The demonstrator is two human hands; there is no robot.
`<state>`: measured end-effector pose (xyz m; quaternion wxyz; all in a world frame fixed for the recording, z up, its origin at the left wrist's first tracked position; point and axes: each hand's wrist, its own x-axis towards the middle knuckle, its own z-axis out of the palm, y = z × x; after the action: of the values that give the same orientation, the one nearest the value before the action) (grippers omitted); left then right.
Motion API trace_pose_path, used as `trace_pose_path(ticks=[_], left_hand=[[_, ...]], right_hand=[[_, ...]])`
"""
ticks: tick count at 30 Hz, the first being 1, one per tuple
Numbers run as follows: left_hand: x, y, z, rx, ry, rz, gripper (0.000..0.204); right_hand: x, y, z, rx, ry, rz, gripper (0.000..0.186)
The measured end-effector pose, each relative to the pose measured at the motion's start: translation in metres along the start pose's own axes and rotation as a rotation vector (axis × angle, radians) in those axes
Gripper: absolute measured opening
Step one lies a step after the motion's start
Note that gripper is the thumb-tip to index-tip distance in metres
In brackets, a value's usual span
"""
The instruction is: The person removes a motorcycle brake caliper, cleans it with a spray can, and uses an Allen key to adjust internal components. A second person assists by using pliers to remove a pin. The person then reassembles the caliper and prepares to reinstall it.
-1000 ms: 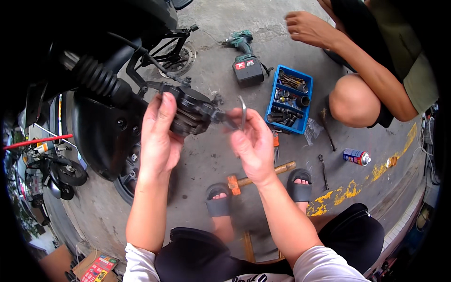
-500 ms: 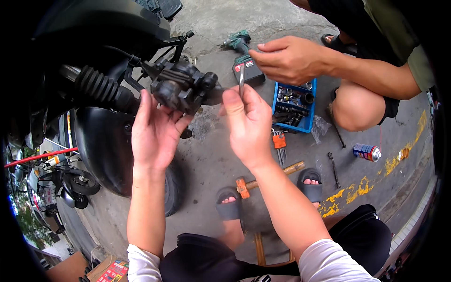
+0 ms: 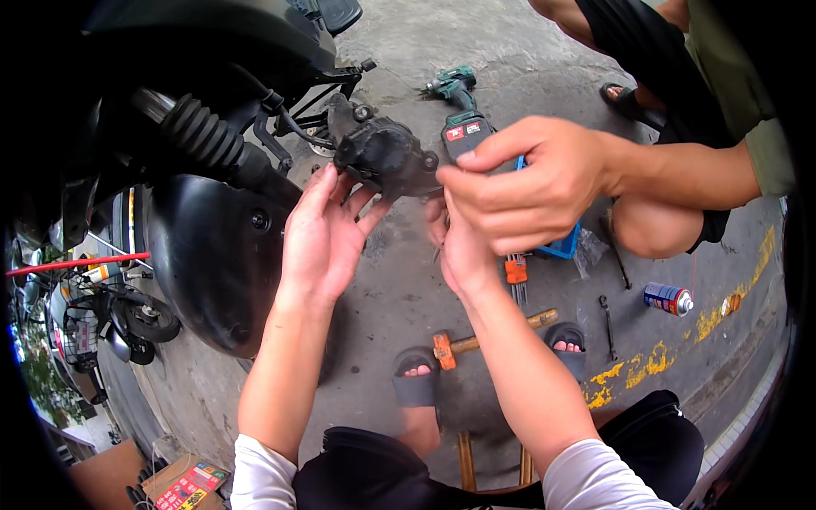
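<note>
Palm turned up, the left hand (image 3: pixel 316 245) cradled a black brake caliper (image 3: pixel 387 155) from below, thumb and spread fingers lightly grasping its lower edge. The right hand (image 3: pixel 464 257) stood just beside the caliper's right end, partly covered by a co-worker's hand (image 3: pixel 535 183) stretched across in front, so whether it grasped anything could not be told. That other hand had its fingers curled, and what they might hold was unclear. The caliper was held up off the floor (image 3: pixel 391 297), to the right of a ribbed black strut (image 3: pixel 202 134) and a glossy mudguard (image 3: pixel 212 268), a dark hose (image 3: pixel 291 126) leading to its left side. Beyond lay a cordless drill (image 3: pixel 463 100), an orange-held hex key set (image 3: pixel 516 272), a hammer (image 3: pixel 461 345) and a spray can (image 3: pixel 667 299). The step in hand seemed to be working at the loose caliper by hand; the next move, as far as one could judge, called for steady support from below and care between the crowded fingers.
</note>
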<state>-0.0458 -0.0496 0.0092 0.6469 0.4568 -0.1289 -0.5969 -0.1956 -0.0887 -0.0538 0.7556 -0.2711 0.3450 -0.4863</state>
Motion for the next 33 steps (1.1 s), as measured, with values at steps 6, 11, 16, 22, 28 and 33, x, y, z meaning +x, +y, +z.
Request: trace_pose_path(ticks=[6,11,16,22,28,33], left_hand=[[0.003,-0.003,-0.011,0.033,0.005,0.023,0.025],[0.001,-0.002,-0.008,0.033,0.027,0.035,0.02],[-0.001,-0.001,-0.009,0.063,0.034,0.032,0.02],[-0.001,-0.001,-0.01,0.086,0.035,0.032,0.021],[-0.001,-0.001,-0.007,0.119,0.048,0.041,0.022],[0.0,0.001,-0.004,0.216,0.083,0.054,0.042]], right_hand=[[0.002,0.011,-0.008,0.171,-0.058,0.087,0.035],[0.009,0.025,-0.015,0.234,-0.009,0.087,0.033],[0.006,0.024,-0.01,0.316,-0.049,0.126,0.028],[0.008,0.03,-0.014,0.35,0.009,0.233,0.027],[0.011,0.046,-0.025,0.468,0.062,0.229,0.024],[0.011,0.042,-0.021,0.371,0.01,0.235,0.024]])
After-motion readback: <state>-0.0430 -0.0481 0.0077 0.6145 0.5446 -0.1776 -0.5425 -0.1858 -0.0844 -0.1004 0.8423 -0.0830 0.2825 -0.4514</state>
